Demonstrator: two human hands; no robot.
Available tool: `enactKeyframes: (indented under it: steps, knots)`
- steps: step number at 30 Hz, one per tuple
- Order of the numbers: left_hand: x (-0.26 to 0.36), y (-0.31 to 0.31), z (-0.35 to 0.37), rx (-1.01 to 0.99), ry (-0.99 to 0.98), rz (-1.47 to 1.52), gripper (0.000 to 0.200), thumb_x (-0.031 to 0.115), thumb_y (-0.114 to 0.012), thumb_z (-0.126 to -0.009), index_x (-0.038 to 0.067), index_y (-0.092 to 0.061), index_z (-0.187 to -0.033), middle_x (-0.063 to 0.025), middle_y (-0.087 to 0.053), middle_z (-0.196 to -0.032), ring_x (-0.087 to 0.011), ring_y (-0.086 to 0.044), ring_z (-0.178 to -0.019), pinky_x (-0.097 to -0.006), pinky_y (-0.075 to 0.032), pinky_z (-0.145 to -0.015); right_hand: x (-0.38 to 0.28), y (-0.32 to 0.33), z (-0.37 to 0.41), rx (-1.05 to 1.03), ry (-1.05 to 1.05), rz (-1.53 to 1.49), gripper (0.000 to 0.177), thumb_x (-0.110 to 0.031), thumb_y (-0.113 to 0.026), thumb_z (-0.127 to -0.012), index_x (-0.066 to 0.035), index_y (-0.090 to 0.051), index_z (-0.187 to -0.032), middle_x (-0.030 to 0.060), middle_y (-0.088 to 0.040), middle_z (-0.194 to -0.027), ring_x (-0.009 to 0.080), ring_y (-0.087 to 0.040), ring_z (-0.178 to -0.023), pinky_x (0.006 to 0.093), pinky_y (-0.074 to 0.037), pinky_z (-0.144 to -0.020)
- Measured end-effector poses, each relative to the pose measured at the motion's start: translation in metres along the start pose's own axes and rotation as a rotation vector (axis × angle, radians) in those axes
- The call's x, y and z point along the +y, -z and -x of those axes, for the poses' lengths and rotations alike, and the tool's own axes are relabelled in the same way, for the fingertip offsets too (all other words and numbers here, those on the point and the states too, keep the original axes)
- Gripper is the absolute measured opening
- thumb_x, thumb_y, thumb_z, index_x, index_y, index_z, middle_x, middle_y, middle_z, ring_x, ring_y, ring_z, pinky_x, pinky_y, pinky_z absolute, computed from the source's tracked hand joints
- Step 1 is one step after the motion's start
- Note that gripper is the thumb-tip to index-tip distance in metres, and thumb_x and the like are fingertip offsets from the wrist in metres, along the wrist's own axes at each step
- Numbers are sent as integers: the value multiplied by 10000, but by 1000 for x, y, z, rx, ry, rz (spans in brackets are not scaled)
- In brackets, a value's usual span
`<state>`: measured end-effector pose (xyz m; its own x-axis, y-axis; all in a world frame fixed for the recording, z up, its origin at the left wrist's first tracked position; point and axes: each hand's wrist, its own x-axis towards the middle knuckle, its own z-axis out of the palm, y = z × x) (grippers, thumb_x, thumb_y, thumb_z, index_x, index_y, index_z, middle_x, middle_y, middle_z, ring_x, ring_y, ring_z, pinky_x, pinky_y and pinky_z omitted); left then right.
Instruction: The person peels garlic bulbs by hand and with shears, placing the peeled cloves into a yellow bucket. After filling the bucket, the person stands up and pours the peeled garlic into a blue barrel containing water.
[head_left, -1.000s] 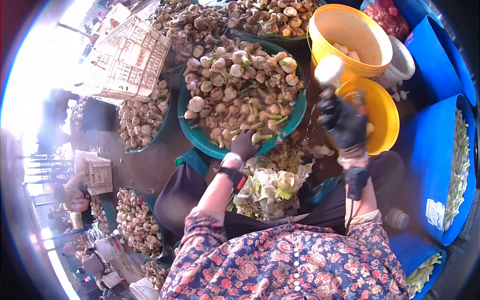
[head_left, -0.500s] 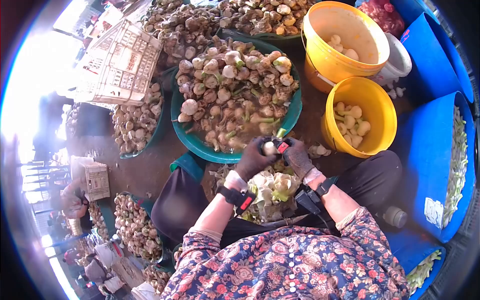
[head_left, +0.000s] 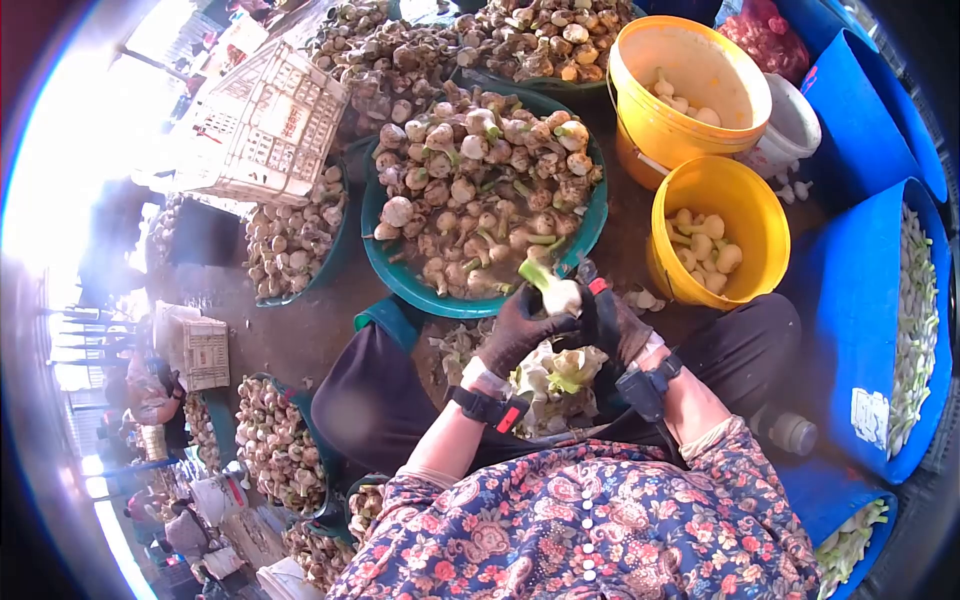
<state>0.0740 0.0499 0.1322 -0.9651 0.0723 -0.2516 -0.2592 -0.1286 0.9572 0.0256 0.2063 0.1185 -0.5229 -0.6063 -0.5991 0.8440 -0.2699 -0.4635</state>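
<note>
My left hand (head_left: 522,332), in a dark glove, is closed around a white garlic bulb (head_left: 561,298) whose short green stem points up and left. Close against the bulb's right side is my gloved right hand (head_left: 618,325), its fingers curled. A small red piece (head_left: 598,286) shows at its fingers, with a greyish tip above; I cannot make out what it is. Below both hands, pale peeled skins and leaves (head_left: 555,385) lie heaped between my legs. Just ahead stands a green tub (head_left: 425,295) of dirty garlic bulbs in murky water.
To the right, a yellow bucket (head_left: 770,235) and another yellow bucket (head_left: 745,75) hold clean white bulbs. Blue containers (head_left: 850,290) line the far right, one filled with cut stems (head_left: 912,340). White crates (head_left: 250,125) and more garlic tubs stand left. A bottle (head_left: 793,434) lies by my right leg.
The bulb has turned in my left hand, so its green stem now leans up and left. My right hand has shifted slightly right and down. The view has moved a little.
</note>
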Motion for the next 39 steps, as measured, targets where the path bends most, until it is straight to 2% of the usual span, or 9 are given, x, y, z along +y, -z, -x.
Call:
enactKeyframes:
  steps: [5,8,14,17,19,22,27,33,39]
  knots:
    - [13,8,5,291,-485,-933,668,196,-790,-655,-9,-489,-1215,-146,-613,-1063,-266,-596,-971,-310,-460,-860,19,39,-30,-429,-183,-331,425,-494,-496,-874,-92,-596,-971,45,-586,-742,157,-561,-640,262,-461,-580]
    - [-4,23,8,-51,-288,-945,430,147,-745,-696,7,-602,-1076,-123,-646,-940,-274,-627,-867,-303,-492,-766,36,56,-51,-65,-124,178,352,-396,-526,-884,-79,-583,-1025,25,-574,-792,125,-544,-658,255,-442,-576]
    - [7,23,10,164,323,494,271,177,-606,-874,-15,-589,-1064,-69,-642,-953,-123,-609,-809,-239,-493,-679,-24,-1,18,-413,272,408,455,-246,-591,-855,-50,-473,-1248,41,-526,-1141,120,-477,-1065,268,-409,-896]
    - [-20,36,12,157,-72,-197,254,171,-602,-874,3,-588,-1064,-60,-639,-947,-148,-615,-806,-268,-496,-693,-10,0,11,-267,621,947,643,-126,-631,-750,-108,-382,-1343,112,-502,-1227,235,-447,-1165,333,-361,-987]
    - [-18,32,13,210,230,396,243,148,-604,-869,10,-586,-1068,-65,-642,-924,-171,-621,-801,-287,-495,-691,-6,-18,16,8,990,1471,651,-35,-606,-670,-151,-460,-1293,164,-496,-1225,338,-433,-1172,379,-343,-1011]
    - [-6,24,19,180,-356,-827,245,155,-615,-862,12,-590,-1060,-32,-631,-867,-150,-591,-770,-289,-485,-672,1,-24,18,40,1119,1559,573,-11,-590,-648,-146,-542,-1203,162,-508,-1209,358,-438,-1149,407,-346,-1008]
    - [12,36,33,32,130,30,228,233,-655,-840,40,-631,-960,12,-608,-789,-74,-542,-715,-216,-420,-644,-2,3,-4,148,430,145,200,-225,-561,-879,-41,-611,-941,22,-609,-859,101,-580,-724,252,-486,-626]
    - [14,36,57,-870,473,-898,453,377,-684,-768,40,-628,-1065,-148,-647,-1004,-270,-611,-956,-355,-459,-845,0,28,-25,332,216,79,336,-449,-621,-817,-119,-624,-754,-25,-542,-619,68,-474,-504,222,-357,-439]
    - [0,62,32,-301,281,-1177,547,421,-727,-670,101,-604,-1096,-157,-640,-954,-328,-608,-895,-400,-483,-777,8,39,-36,330,191,-99,393,-530,-588,-809,-139,-610,-782,-39,-471,-523,83,-415,-399,228,-294,-370]
